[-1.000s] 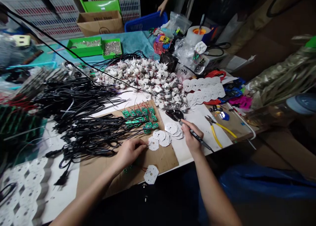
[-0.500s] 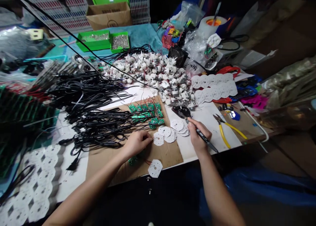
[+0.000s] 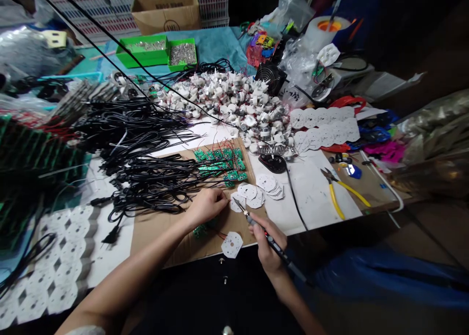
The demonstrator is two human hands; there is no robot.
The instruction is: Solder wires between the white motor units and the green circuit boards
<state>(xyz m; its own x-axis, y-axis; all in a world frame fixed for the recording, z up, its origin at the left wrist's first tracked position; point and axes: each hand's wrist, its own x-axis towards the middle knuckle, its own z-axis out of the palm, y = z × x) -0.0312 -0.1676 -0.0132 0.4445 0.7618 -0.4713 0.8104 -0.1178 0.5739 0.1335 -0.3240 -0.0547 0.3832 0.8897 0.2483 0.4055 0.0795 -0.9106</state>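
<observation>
1. Over the cardboard (image 3: 154, 237), holding both hands low, near each other but apart.
2. Gripping the iron (image 3: 293, 267) in the right hand (image 3: 270, 247), wrapping fingers around the shaft and slanting the tip forward and leftward.
3. Pointing that tip over the nearest disc (image 3: 236, 205) of a small group; being unable to tell whether touching it.
4. Curling the left hand (image 3: 208, 204) at this disc's left edge, bunching thumb and fingers together; being unable to tell whether pinching anything.
5. Just behind, showing more discs (image 3: 270, 184) overlapping in loose piles.
6. Near the cardboard's front edge, showing a lone disc (image 3: 232, 245) with red wires at its left side.
7. Beyond the left hand, showing green boards (image 3: 222, 164) in rows, with black cords (image 3: 154, 181) bunching leftward.
8. On the white sheet (image 3: 313, 183) to the right, showing yellow-handled pliers (image 3: 334, 198) with handles spread.
9. Farther back, showing white parts (image 3: 234, 100) heaping up before green trays (image 3: 141, 61).
</observation>
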